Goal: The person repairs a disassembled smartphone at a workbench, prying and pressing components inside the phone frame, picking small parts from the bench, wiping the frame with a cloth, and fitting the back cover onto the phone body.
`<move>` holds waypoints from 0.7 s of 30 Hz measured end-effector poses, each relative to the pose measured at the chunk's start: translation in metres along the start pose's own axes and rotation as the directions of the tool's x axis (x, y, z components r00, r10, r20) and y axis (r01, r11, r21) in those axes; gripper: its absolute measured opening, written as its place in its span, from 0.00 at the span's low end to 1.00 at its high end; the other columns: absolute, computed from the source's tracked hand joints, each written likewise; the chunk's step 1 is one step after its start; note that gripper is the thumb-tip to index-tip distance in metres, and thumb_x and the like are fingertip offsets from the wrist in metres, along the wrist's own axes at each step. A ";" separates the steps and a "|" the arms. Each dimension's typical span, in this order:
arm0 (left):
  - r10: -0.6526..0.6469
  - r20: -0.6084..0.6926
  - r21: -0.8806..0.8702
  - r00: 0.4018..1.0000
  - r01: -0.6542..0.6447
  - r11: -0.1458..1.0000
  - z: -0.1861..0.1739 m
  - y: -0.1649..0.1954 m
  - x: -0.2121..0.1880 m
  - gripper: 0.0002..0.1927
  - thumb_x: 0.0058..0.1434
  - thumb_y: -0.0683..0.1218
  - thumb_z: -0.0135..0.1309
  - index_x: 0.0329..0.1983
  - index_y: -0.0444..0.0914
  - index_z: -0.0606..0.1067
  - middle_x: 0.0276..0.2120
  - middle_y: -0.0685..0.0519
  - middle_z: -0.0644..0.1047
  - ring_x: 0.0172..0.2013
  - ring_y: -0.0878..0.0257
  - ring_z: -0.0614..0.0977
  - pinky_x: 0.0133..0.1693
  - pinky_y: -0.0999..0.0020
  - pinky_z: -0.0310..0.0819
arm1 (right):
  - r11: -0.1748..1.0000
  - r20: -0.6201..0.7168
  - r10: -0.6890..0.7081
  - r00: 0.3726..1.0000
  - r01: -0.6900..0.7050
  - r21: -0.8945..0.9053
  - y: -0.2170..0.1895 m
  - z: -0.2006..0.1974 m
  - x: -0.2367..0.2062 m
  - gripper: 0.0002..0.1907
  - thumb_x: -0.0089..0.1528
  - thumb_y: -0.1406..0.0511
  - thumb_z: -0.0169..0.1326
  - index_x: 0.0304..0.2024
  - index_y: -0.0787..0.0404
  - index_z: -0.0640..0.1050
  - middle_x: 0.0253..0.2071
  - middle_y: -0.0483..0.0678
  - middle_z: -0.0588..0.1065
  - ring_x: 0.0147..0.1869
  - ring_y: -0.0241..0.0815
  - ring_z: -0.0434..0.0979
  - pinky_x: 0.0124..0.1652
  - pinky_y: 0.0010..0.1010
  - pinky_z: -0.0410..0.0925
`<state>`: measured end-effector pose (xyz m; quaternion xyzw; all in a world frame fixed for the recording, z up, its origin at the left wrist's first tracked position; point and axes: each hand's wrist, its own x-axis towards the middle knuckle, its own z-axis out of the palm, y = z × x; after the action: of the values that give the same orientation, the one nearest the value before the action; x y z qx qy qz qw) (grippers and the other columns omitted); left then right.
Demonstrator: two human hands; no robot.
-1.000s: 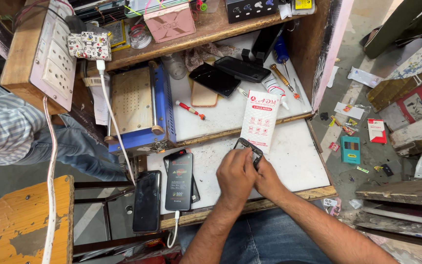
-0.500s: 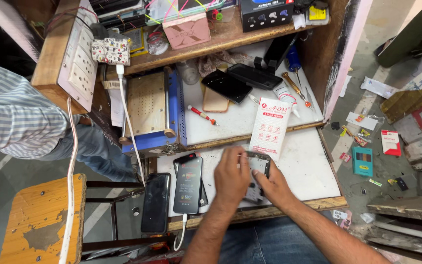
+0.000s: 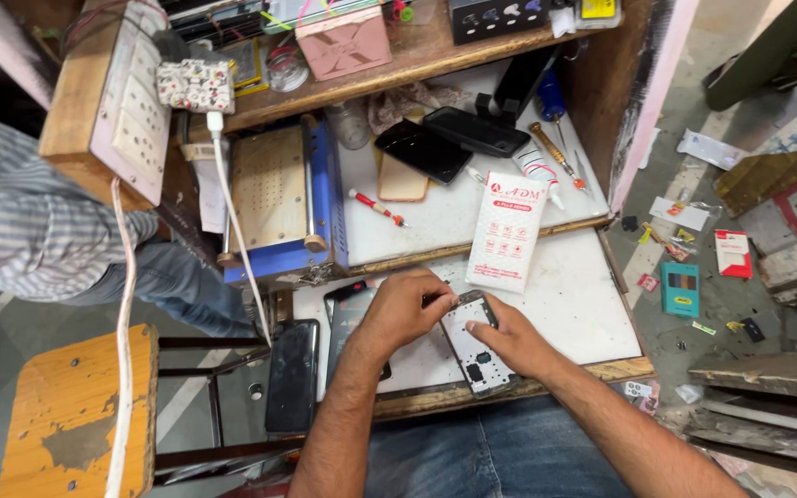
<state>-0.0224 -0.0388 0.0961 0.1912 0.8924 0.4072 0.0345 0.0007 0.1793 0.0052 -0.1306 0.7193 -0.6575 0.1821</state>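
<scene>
While the white worktable (image 3: 592,304) carries the clutter (a white packet (image 3: 506,232) lies just behind), the silver phone frame (image 3: 478,346) now rests flat near its front edge, no longer lifted; left hand (image 3: 401,312) pinches its top corner, right hand (image 3: 509,339) apparently presses its side.
</scene>
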 end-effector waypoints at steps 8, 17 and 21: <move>0.044 -0.088 0.309 0.995 -0.015 0.951 0.028 0.003 0.023 0.24 0.54 0.60 0.68 0.21 0.36 0.77 0.24 0.48 0.75 0.26 0.47 0.78 0.29 0.53 0.71 | 0.981 0.016 0.113 0.993 -0.109 -0.158 -0.002 0.000 0.000 0.23 0.65 0.62 0.54 0.60 0.65 0.71 0.37 0.50 0.81 0.42 0.37 0.79 0.44 0.30 0.73; 0.117 0.061 -0.091 0.991 -0.111 0.990 0.006 -0.021 0.002 0.08 0.61 0.47 0.61 0.37 0.37 0.80 0.33 0.50 0.81 0.33 0.56 0.83 0.35 0.62 0.77 | 0.994 0.085 0.090 0.992 -0.095 0.055 -0.016 -0.001 -0.004 0.22 0.66 0.63 0.51 0.61 0.64 0.72 0.43 0.51 0.80 0.45 0.35 0.78 0.46 0.29 0.73; -0.054 0.048 -0.125 0.997 0.060 0.990 0.018 -0.026 0.007 0.13 0.57 0.51 0.66 0.31 0.36 0.79 0.27 0.49 0.79 0.27 0.55 0.80 0.31 0.62 0.74 | 0.996 0.083 0.083 0.993 -0.084 0.004 -0.011 0.000 -0.002 0.24 0.64 0.63 0.51 0.62 0.62 0.70 0.42 0.49 0.80 0.44 0.34 0.79 0.45 0.28 0.74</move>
<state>-0.0330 -0.0392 0.0658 0.1722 0.8689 0.4575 0.0779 0.0019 0.1794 0.0164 -0.1268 0.7136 -0.6459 0.2397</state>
